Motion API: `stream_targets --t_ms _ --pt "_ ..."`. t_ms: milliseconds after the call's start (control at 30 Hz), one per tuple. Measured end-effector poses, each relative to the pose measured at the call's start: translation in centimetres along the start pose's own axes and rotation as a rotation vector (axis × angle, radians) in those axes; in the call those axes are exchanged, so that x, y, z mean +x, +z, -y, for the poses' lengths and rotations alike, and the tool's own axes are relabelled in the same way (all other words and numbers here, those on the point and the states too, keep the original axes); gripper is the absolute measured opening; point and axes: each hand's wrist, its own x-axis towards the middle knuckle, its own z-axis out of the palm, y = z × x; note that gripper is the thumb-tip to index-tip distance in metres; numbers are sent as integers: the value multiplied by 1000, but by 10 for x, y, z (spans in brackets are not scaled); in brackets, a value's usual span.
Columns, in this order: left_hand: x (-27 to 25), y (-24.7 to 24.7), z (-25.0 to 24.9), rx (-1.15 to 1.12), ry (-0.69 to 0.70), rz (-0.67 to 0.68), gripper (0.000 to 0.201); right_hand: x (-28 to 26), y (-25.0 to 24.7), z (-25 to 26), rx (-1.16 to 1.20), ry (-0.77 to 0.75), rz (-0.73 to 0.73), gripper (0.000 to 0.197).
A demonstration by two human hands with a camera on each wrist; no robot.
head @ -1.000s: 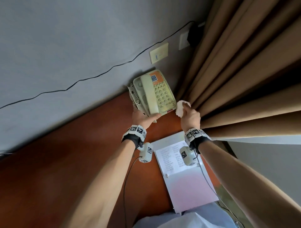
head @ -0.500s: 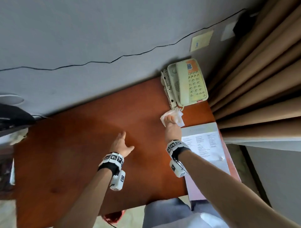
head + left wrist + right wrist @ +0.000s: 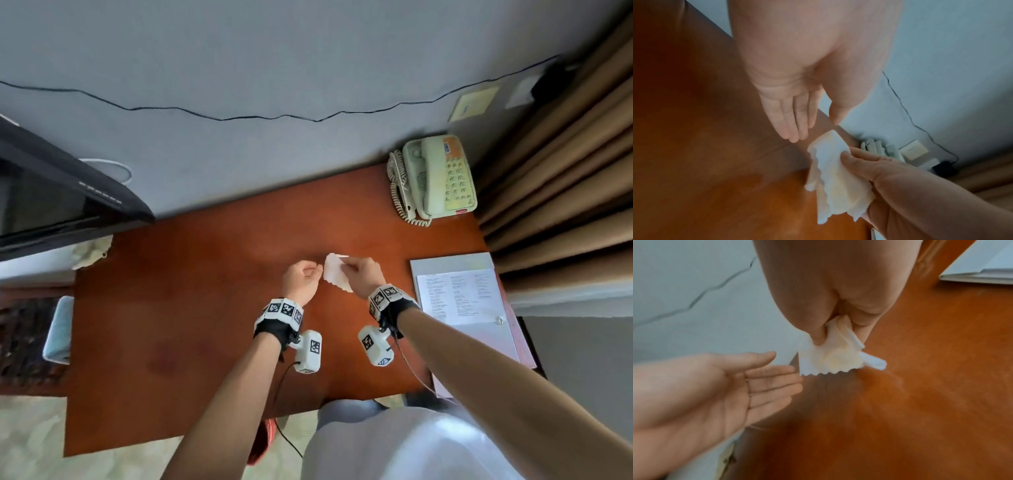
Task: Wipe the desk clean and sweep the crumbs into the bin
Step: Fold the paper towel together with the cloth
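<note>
Against a grey wall, above a red-brown desk [image 3: 205, 308], the right hand [image 3: 363, 275] pinches a white tissue [image 3: 335, 274] between thumb and fingers, clear of the wood. The left hand [image 3: 301, 279] reaches beside it, fingers straight and together, just short of the tissue's edge. Only the wrist views show its yellowish stain; only the head view shows the telephone [image 3: 435, 178] and papers [image 3: 462, 294].
</note>
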Motion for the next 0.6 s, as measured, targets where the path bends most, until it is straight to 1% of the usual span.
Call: stream_targets --t_ms 133,300,433,600 --pt "-9 -23 -11 -64 132 2 29 -21 -8 27 190 -63 -57 28" --pt "-37 -58 -35 -71 324 -88 17 -48 -17 61 287 -198 -111 28" --pt "-69 -81 -48 -76 384 -138 13 -73 -23 79 332 -294 -114 28" --pt "-119 -96 -51 17 383 -192 8 -109 -30 87 358 -393 -45 29"
